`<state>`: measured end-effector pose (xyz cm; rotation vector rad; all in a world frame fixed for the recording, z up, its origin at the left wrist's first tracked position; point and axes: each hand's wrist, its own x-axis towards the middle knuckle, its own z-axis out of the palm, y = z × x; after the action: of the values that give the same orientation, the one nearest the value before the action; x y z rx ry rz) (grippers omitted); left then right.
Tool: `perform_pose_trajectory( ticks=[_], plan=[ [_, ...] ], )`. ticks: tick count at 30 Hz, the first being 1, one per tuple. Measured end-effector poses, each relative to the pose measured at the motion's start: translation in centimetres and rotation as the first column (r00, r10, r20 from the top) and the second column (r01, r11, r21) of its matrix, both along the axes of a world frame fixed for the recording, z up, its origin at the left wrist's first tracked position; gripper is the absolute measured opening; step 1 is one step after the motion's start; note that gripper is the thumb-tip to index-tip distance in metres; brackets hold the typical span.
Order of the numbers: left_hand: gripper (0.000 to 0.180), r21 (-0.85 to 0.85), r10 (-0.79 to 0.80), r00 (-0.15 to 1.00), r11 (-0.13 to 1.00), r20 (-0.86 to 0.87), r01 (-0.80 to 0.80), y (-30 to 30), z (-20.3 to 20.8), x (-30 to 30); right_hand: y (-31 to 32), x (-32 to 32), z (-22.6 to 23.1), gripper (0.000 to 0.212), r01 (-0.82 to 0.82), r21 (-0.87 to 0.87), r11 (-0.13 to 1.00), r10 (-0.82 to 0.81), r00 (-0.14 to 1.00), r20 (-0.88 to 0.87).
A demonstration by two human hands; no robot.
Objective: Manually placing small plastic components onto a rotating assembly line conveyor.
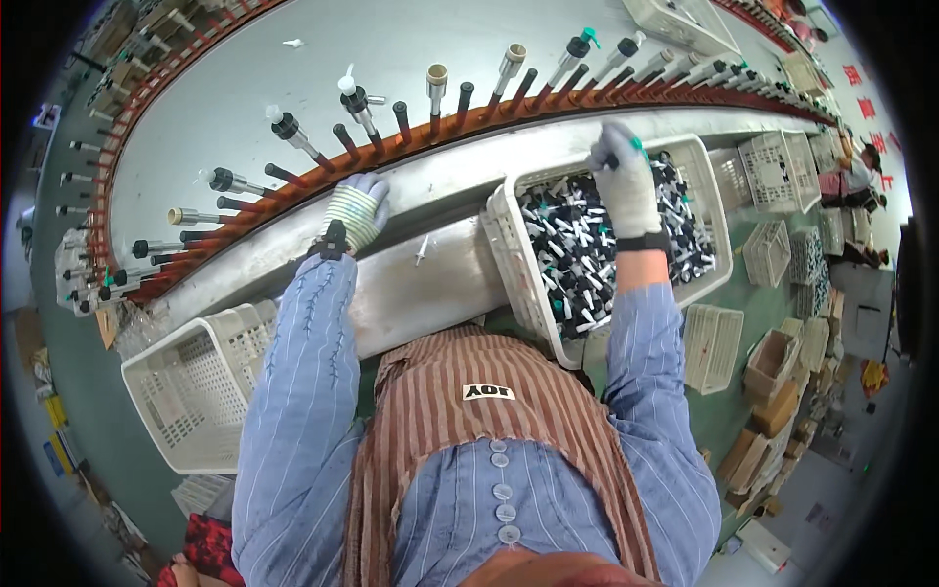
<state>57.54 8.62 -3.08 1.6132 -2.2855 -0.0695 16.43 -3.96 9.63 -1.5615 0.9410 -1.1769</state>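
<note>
Over the right crate (511, 259), the right hand (621, 171) gripped a green piece (638, 144); whether the left hand (356, 209) was closed, I could not tell.

the crate (510, 264) is white, the apron (469, 416) brown-striped.

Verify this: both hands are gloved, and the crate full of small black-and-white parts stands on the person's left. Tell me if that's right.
The side is wrong: the head view shows the crate full of small parts on the person's right. The left hand and right hand are both gloved.
</note>
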Motion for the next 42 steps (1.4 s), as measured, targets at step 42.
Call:
perform_pose_trajectory(
  ticks=[42],
  plan=[
    [0.028,-0.034,-0.004,1.0,0.999,-0.028,0.003,-0.3,-0.8,-0.6,4.9,-18.0,-9.8,0.03,-0.122,0.077,0.99,0.081,0.029,-0.996]
  ],
)
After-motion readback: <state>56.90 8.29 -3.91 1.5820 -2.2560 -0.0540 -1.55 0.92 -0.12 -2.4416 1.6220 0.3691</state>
